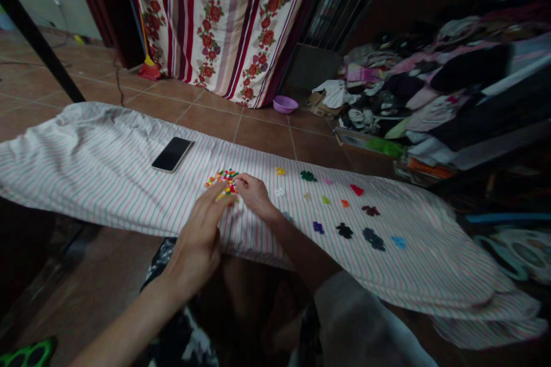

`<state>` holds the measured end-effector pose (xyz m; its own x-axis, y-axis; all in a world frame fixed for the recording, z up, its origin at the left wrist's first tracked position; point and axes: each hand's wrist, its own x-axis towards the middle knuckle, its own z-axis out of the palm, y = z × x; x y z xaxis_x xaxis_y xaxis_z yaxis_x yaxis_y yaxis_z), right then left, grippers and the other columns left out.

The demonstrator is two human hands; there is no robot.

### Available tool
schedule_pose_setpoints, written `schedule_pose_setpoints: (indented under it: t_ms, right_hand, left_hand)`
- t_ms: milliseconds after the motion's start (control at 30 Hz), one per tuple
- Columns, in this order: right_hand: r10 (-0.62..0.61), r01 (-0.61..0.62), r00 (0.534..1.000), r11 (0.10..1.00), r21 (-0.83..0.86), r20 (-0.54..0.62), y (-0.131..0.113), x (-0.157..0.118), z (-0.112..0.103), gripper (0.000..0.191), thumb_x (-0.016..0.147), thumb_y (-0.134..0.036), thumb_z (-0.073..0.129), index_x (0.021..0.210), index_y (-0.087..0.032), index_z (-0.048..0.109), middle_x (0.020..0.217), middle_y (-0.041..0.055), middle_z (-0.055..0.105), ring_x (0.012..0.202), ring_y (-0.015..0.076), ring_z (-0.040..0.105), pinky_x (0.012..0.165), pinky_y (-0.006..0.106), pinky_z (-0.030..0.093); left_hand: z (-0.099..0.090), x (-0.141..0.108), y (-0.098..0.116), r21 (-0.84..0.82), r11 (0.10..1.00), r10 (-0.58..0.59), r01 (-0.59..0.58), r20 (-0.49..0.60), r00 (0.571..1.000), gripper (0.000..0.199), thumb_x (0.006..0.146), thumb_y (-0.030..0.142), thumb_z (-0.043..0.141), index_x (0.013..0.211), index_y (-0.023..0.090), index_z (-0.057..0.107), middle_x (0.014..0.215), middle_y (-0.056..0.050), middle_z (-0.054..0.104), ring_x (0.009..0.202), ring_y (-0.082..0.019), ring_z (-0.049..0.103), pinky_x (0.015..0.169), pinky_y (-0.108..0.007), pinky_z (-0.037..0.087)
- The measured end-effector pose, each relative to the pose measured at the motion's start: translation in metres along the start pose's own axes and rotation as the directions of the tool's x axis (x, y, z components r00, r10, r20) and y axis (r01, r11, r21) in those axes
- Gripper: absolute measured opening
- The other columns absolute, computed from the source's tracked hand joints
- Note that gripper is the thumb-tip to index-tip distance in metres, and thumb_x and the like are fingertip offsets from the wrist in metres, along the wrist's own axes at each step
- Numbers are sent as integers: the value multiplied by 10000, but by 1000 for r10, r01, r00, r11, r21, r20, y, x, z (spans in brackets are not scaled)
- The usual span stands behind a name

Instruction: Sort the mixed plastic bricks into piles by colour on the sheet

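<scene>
A pile of small mixed-colour pieces [228, 174] lies on the striped cloth [258, 235]. Over its near side is my left hand [201, 235], fingers apart and pointing forward. At the pile's right edge my right hand [253, 192] has its fingertips pinched together; anything between them is too small to make out. To the right lie separate groups of one colour each: yellow [280, 171], dark green [308, 175], white [279, 192], red [356, 190], orange [345, 203], purple [318, 227], black [344, 230], dark grey [373, 239] and light blue [399, 242]. My right forearm partly covers a greyish group.
A phone [173, 154] lies on the cloth left of the pile. Beyond the cloth are a tiled floor, a purple basin [284, 105], a floral curtain [215, 23] and a red broom [150, 70]. Heaped clothes [413, 86] stand at the right.
</scene>
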<state>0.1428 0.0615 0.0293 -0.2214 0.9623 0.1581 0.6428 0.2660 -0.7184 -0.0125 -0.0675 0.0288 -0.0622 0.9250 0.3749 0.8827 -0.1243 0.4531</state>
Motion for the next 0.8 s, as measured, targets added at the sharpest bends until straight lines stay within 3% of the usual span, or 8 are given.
schedule_pose_setpoints:
  t_ms: [67,167,367,500,800]
  right_hand:
    - [-40,39,999,994,-99,-5,0,13,3,270,865,-145,472,965,-189,719,931,36,679,847,151,605,814,251,443]
    - [-82,101,992,972,-213,96,0,30,9,310,865,-120,473,1031,-196,724,971,56,664,888,163,589,846,257,431]
    - [-101,231,943,884,-405,318,-7,51,13,328,916,-181,462,1104,-232,727,1017,69,648,936,181,587,821,256,426]
    - [-68,261,924,832,-490,377,-12,59,12,315,922,-190,474,1102,-243,728,1058,75,637,983,188,587,816,253,422]
    - [-143,419,871,717,-557,470,-21,70,17,289,952,-194,465,1098,-247,708,1079,85,636,1055,212,557,832,280,421]
  left_hand:
    - [8,14,-13,57,997,-53,54,-18,998,452,880,224,427,1319,145,502,1514,-174,344,1435,-339,255,1097,-544,357]
    - [27,33,-30,191,974,-117,123,-44,992,486,861,265,436,1282,34,512,1522,-262,295,1462,-392,147,1118,-577,292]
    - [55,44,-36,330,932,-137,147,-53,989,522,899,280,351,1321,14,505,1431,-267,443,1403,-359,332,1137,-534,261]
    - [55,42,-34,367,920,-118,136,-70,991,516,898,282,349,1313,28,521,1414,-251,471,1365,-353,392,1127,-522,275]
    - [56,44,-33,373,918,-112,133,-78,991,506,884,271,359,1293,28,531,1396,-257,486,1354,-365,399,1102,-532,300]
